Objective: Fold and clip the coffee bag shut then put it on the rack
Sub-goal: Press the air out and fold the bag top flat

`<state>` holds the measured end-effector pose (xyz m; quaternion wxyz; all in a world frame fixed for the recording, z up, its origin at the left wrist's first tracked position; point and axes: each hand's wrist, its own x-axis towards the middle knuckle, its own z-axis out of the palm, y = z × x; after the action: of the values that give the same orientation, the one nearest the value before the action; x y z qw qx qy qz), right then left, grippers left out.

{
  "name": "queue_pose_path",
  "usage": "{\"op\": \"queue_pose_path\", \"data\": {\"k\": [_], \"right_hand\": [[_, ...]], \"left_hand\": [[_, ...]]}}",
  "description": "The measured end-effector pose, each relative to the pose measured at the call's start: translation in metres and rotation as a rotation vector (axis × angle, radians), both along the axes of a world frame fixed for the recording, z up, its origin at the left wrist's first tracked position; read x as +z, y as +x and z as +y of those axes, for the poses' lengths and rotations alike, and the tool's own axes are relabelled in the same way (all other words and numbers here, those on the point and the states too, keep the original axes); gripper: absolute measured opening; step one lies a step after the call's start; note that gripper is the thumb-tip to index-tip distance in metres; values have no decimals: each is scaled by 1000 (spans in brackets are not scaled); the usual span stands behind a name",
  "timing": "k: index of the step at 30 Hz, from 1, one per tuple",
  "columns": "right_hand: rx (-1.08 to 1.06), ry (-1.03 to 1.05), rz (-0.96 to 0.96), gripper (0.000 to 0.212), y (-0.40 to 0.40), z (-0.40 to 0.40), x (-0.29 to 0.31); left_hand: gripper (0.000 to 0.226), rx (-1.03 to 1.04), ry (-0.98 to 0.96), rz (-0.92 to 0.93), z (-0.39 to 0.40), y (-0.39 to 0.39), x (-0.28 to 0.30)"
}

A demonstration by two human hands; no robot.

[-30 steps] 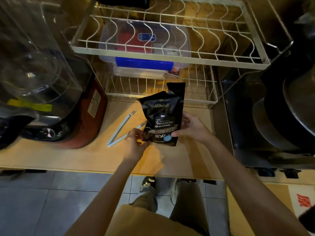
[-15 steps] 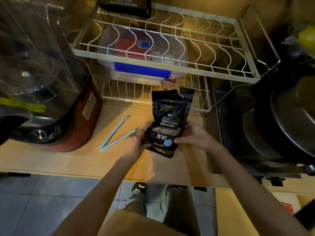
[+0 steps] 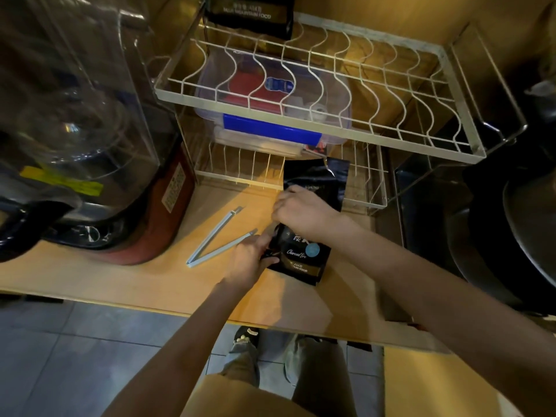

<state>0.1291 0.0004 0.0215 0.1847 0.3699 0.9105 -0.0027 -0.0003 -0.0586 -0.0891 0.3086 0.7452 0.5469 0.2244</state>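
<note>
A black coffee bag [image 3: 304, 260] lies on the wooden counter in front of the wire rack [image 3: 316, 136]. My left hand [image 3: 251, 260] grips the bag's lower left edge. My right hand [image 3: 304, 210] lies across the bag's middle, fingers closed on its left side; the bag's open top sticks out beyond it toward the rack. A pale blue bag clip [image 3: 218, 240], opened in a V, rests on the counter just left of my left hand, untouched.
A clear plastic box with a blue latch [image 3: 270, 115] sits under the rack's upper tier, and another black bag [image 3: 249, 13] stands at its back. A blender with a red base [image 3: 99, 164] stands left. Dark pans [image 3: 511, 224] fill the right.
My right hand has moved from the bag's right edge up and over its middle. The bag now lies flatter on the counter, and my left hand has slid to its lower left edge.
</note>
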Motion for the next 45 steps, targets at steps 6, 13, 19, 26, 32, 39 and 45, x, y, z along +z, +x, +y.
{"op": "queue_pose_path", "data": {"k": [6, 13, 19, 26, 32, 39, 45], "right_hand": [[97, 10, -279, 14, -8, 21, 8], [85, -15, -204, 12, 13, 19, 3], [-65, -15, -88, 15, 26, 18, 12], [-77, -28, -71, 12, 23, 10, 23], [-38, 25, -102, 14, 25, 11, 33], [40, 55, -93, 16, 20, 8, 35], [203, 150, -174, 13, 19, 7, 36]], "left_hand": [[28, -15, -43, -11, -1, -1, 0], [37, -44, -147, -85, -4, -7, 5], [37, 123, -185, -235, -18, -2, 7], [40, 109, -249, -316, -19, -3, 4], [25, 56, -297, -291, -19, -15, 6], [41, 30, -234, -191, -19, -3, 13], [23, -391, -384, -15, -1, -8, 20]]}}
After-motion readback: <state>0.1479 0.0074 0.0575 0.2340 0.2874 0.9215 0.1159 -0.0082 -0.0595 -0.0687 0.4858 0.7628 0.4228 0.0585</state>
